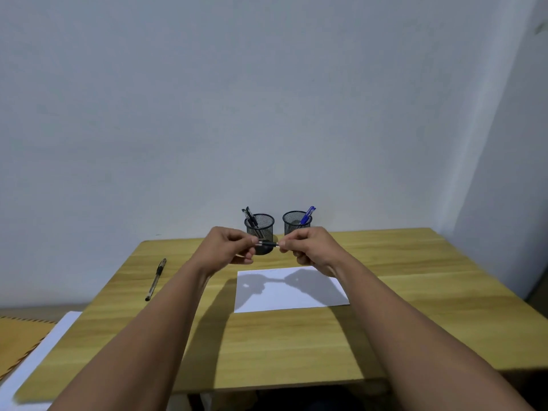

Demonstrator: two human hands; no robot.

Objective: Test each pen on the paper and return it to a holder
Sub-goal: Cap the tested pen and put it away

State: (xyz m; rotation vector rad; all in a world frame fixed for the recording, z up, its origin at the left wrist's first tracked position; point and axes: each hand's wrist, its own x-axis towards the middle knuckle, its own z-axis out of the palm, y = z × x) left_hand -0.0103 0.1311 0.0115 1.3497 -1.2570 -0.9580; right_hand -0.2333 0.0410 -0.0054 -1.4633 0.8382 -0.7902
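Pinching the pen [267, 244] at each end, left hand [228, 246] and right hand [308, 246], we judge it light, stiff, slippery.

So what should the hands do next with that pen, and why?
Probably pull the cap off. Both hands, left hand and right hand, pinch the ends of a black pen held level above the paper, and no marks show on it yet.

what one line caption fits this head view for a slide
Both hands, left and right, hold a black pen level above white paper, before two black mesh holders.
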